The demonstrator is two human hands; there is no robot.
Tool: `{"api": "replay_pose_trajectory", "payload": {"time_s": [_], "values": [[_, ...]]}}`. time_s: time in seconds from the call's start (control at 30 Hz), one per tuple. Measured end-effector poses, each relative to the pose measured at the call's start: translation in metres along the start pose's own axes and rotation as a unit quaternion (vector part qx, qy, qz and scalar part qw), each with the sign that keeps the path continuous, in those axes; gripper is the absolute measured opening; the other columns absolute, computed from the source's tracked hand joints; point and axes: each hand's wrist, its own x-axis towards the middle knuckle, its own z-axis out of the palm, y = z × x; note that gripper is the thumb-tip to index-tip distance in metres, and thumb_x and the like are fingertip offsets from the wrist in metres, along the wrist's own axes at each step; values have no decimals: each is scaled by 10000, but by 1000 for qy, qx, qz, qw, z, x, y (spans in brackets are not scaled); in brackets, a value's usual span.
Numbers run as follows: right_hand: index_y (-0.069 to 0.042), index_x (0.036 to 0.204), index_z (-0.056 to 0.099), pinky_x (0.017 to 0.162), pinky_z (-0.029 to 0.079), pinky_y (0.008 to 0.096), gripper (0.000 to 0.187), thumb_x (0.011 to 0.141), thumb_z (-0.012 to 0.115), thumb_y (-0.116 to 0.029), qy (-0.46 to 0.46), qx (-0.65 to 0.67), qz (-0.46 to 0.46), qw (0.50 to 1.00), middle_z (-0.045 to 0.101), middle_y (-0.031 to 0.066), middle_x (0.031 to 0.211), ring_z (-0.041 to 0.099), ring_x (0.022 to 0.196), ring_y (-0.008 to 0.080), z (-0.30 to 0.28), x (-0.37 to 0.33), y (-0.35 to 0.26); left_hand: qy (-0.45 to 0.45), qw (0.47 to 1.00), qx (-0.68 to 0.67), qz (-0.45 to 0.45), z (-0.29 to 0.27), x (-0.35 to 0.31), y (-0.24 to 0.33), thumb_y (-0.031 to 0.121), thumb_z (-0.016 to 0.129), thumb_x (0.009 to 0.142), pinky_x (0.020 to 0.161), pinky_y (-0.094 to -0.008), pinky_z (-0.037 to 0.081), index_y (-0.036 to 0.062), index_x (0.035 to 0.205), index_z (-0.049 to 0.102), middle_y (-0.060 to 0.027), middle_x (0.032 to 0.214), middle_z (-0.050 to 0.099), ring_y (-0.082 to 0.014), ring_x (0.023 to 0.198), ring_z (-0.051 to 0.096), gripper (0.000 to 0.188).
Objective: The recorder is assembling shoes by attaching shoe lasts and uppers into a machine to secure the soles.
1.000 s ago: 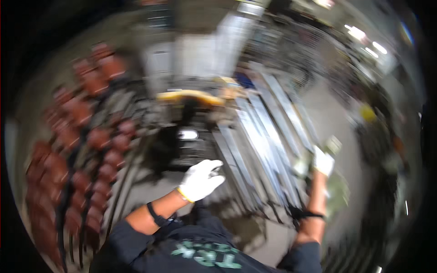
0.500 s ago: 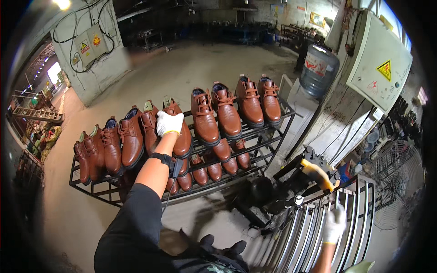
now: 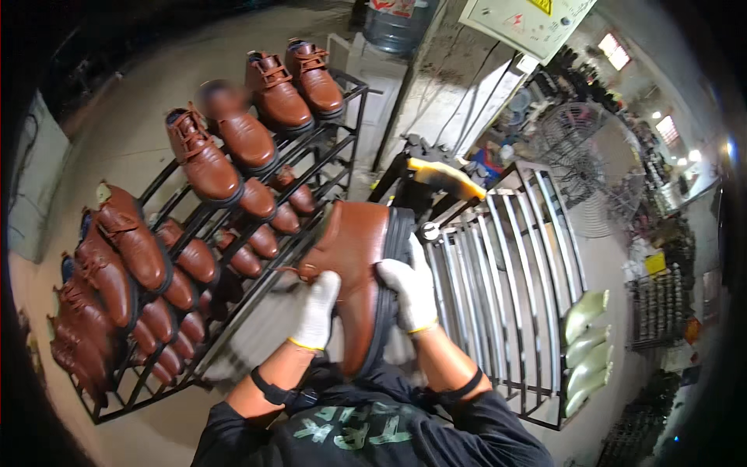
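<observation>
A brown leather lace-up shoe (image 3: pixel 352 243) with a black sole is held between my two gloved hands in front of my body, its toe pointing down toward me. My left hand (image 3: pixel 317 310), in a white glove with a yellow cuff, grips it on the upper near the laces. Against the sole side presses my right hand (image 3: pixel 410 289), gloved the same way, fingers curled round the edge. To the left stands a black metal rack (image 3: pixel 226 331) bearing several matching brown shoes (image 3: pixel 204 159) on two levels.
A black machine with a yellow padded part (image 3: pixel 447 178) stands just ahead. On the right is a metal-bar rack (image 3: pixel 498 268) with pale green shoe lasts (image 3: pixel 585 350) at its near end. Farther off are a wire fan (image 3: pixel 573 140), an electrical box (image 3: pixel 523 23) and a water bottle (image 3: pixel 398 27).
My left hand has left the shoe rack and my right hand has left the bar rack. Both now hold a brown shoe before me. The view has swung to the right.
</observation>
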Motion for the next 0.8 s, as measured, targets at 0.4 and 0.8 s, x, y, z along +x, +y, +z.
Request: {"api": "replay_pose_trajectory", "payload": {"time_s": [0.4,0.8], "values": [[79,1526,479,752,541,231,725,883,787,-50,197,-186,-110,956,712,46,1039,654,817,83,-145,34,-58,-340,833,421,-116,79,9,-33,348,769,954,1050,-368,534,-105,1399,586,-230,1343,685,-276,1212,674,661],[88,1507,338,883,575,516,999,754,791,-388,93,-709,-131,687,706,315,1031,701,984,482,-64,78,-110,-293,923,244,55,132,52,-32,84,618,1021,807,-271,539,-26,1251,667,-19,1039,714,-88,934,629,260]]}}
